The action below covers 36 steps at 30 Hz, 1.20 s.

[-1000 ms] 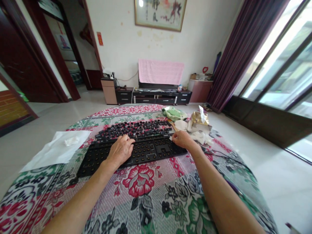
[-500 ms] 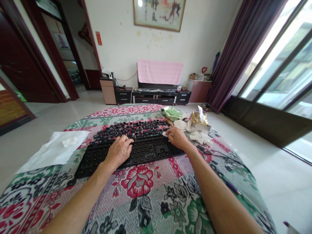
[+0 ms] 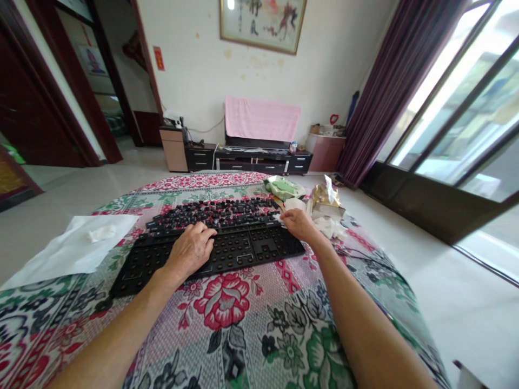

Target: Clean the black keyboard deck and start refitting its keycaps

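A black keyboard base (image 3: 239, 251) with its keycaps removed lies on a flower-patterned cloth (image 3: 243, 324). Behind it sits a heap of loose black keycaps (image 3: 214, 212). My left hand (image 3: 190, 249) rests on the middle of the base with its fingers curled down against it. My right hand (image 3: 298, 222) is at the base's far right corner, its fingers pinched on a small white wad of tissue (image 3: 279, 217).
A white sheet (image 3: 68, 249) with a crumpled tissue lies at the left. A green packet (image 3: 283, 187), a gold tissue pack (image 3: 324, 195) and crumpled tissues (image 3: 330, 227) sit at the right. A dark cable (image 3: 365, 258) runs off right. A TV cabinet stands by the far wall.
My right hand has moved forward and left, from the right edge of the base to its far right corner. The left hand has stayed put. The camera has shifted slightly.
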Each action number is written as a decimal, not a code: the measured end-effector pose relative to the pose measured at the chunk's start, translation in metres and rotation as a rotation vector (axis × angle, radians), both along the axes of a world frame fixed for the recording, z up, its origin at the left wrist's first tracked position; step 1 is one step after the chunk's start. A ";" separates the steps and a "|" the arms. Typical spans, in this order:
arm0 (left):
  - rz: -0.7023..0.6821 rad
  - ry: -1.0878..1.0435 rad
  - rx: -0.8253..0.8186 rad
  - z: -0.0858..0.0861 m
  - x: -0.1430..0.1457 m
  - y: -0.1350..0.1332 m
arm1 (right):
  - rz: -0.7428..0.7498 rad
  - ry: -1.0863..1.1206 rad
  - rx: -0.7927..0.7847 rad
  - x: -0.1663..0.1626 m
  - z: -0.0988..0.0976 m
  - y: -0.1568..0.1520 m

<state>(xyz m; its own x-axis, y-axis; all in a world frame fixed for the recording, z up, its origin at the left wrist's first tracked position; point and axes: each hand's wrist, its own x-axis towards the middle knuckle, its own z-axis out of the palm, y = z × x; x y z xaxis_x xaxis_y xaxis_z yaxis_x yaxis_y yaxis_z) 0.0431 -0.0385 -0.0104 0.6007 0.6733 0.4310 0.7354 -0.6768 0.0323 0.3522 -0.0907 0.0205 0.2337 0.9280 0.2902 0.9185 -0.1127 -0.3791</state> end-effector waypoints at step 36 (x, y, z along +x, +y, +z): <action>0.026 0.026 -0.012 -0.001 -0.001 0.004 | 0.149 -0.149 -0.605 -0.012 0.030 -0.026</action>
<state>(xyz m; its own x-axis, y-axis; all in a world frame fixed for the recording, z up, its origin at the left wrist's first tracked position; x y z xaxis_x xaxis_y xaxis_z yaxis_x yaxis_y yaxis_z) 0.0422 -0.0350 -0.0117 0.5940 0.6937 0.4074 0.7534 -0.6572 0.0207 0.3398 -0.1172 0.0506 0.0871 0.9573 -0.2756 0.9788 -0.1337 -0.1551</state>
